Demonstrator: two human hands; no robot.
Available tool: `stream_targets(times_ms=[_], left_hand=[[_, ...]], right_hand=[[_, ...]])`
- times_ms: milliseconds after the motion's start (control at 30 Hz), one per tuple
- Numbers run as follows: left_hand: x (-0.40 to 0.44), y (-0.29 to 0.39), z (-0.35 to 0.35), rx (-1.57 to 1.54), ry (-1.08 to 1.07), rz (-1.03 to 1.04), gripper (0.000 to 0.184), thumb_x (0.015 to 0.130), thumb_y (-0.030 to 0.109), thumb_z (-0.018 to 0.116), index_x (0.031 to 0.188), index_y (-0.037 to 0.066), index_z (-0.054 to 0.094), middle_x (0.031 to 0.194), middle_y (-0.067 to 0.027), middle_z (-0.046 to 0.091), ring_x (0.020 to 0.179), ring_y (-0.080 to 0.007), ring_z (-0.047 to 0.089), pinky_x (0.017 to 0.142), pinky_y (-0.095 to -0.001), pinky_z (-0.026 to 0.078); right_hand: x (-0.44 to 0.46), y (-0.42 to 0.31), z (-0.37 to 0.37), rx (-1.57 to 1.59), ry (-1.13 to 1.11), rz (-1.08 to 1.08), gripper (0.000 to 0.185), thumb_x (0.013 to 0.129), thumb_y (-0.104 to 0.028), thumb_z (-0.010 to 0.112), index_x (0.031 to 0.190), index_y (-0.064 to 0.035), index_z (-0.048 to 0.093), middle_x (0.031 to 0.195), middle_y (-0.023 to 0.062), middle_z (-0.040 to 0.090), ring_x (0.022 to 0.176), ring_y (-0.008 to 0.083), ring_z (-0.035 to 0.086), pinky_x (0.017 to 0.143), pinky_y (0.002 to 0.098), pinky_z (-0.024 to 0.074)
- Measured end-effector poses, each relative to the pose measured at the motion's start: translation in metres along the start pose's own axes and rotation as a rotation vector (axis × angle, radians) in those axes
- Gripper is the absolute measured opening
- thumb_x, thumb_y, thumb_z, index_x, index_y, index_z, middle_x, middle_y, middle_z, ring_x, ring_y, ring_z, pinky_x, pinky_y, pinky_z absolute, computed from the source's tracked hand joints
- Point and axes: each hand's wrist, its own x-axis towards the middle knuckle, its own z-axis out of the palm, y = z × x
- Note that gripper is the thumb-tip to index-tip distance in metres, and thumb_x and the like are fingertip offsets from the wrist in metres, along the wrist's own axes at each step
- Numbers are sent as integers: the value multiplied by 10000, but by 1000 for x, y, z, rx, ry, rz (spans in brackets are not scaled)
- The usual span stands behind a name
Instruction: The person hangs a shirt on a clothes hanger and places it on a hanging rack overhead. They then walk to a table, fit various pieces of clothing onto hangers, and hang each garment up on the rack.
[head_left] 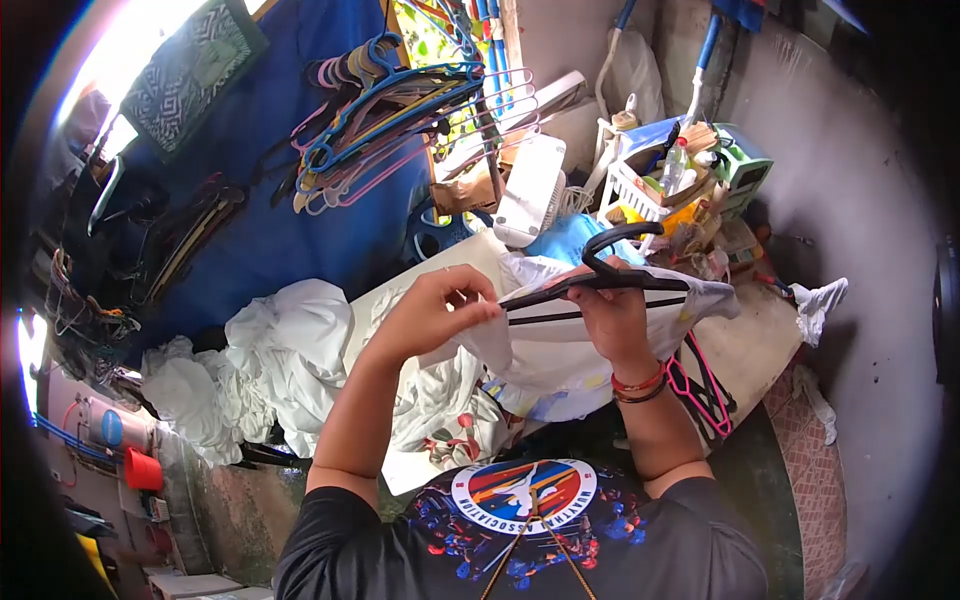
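Observation:
My right hand (612, 318) grips a black plastic hanger (560, 288) near the middle of its bar, just below the hook. A thin white garment (560, 355) hangs over the hanger, its right shoulder covering the right end. At the hanger's left end, my left hand (440, 312) is closed, thumb and fingers pinching the garment's cloth. Below the garment, a pink hanger (697, 390) and a dark one lie on the pale table (745, 335).
White clothes (290, 350) are heaped on the left, beside a printed white cloth (465, 430). Several coloured hangers (390, 120) hang in front of a blue curtain (260, 230). A white fan-like appliance (530, 190) and a crowded white basket (630, 195) stand at the back.

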Motion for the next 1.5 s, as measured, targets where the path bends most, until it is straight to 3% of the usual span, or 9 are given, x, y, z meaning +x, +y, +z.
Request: stream_targets(times_ms=[433, 533, 633, 833, 867, 1100, 1300, 1433, 1500], left_hand=[[3, -33, -1, -344, 206, -186, 128, 837, 78, 646, 941, 16, 603, 890, -13, 600, 877, -80, 529, 797, -266, 430], [-7, -19, -4, -338, 200, 11, 176, 817, 82, 664, 951, 4, 582, 961, -52, 611, 961, -134, 551, 880, -284, 392], [-13, 23, 12, 331, 297, 375, 182, 800, 87, 664, 952, 18, 590, 999, -86, 613, 972, -222, 566, 863, -334, 406], [-2, -10, 15, 565, 331, 174, 148, 813, 113, 632, 935, 30, 619, 863, -139, 628, 824, -336, 594, 723, -396, 460], [-2, -17, 12, 571, 335, 170, 143, 818, 119, 626, 930, 30, 618, 854, -136, 625, 819, -331, 592, 717, -391, 458], [-15, -19, 2, 500, 356, 28, 151, 843, 157, 603, 926, 33, 626, 817, -122, 616, 778, -292, 601, 686, -359, 449], [-14, -24, 4, 453, 348, 2, 169, 851, 172, 595, 940, 32, 634, 824, -120, 622, 765, -286, 606, 679, -351, 450], [-15, -36, 4, 632, 421, 90, 153, 839, 136, 615, 933, 17, 630, 813, -127, 615, 753, -279, 603, 681, -338, 450], [-19, -35, -1, 509, 436, 69, 135, 832, 101, 620, 927, 5, 625, 802, -130, 606, 744, -273, 595, 677, -329, 449]], right_hand=[[-5, -1, 10, -224, -31, 33, 227, 794, 88, 635, 778, -64, 468, 904, 148, 663, 921, 278, 647, 851, 391, 503], [-4, -3, 17, -308, 46, 51, 139, 816, 72, 627, 843, -27, 534, 898, 133, 655, 874, 218, 651, 836, 347, 517], [0, -1, 13, -106, 164, 41, 105, 865, 14, 602, 964, -9, 579, 960, 101, 648, 913, 183, 637, 842, 329, 530], [6, -25, 28, 351, 104, 239, 163, 894, -74, 610, 1042, -5, 605, 997, 57, 646, 921, 171, 628, 857, 345, 532], [5, -33, 22, -40, 2, 381, 171, 884, -90, 632, 1027, 0, 608, 1018, 70, 645, 936, 153, 622, 837, 315, 513], [-7, -64, -26, -1392, 347, -241, 180, 808, 36, 629, 982, -4, 602, 865, 78, 611, 796, 189, 620, 707, 288, 498], [-1, -78, -67, -1183, 361, -127, 136, 815, 35, 604, 949, 17, 616, 832, 38, 617, 701, 114, 590, 672, 239, 481], [-17, -118, -65, -529, 430, -30, 92, 835, -18, 604, 914, 24, 626, 840, 33, 626, 744, 85, 585, 673, 237, 479], [-32, -145, -51, -536, 128, 142, 149, 820, -17, 619, 959, 37, 611, 891, 44, 621, 796, 86, 589, 724, 238, 482]])
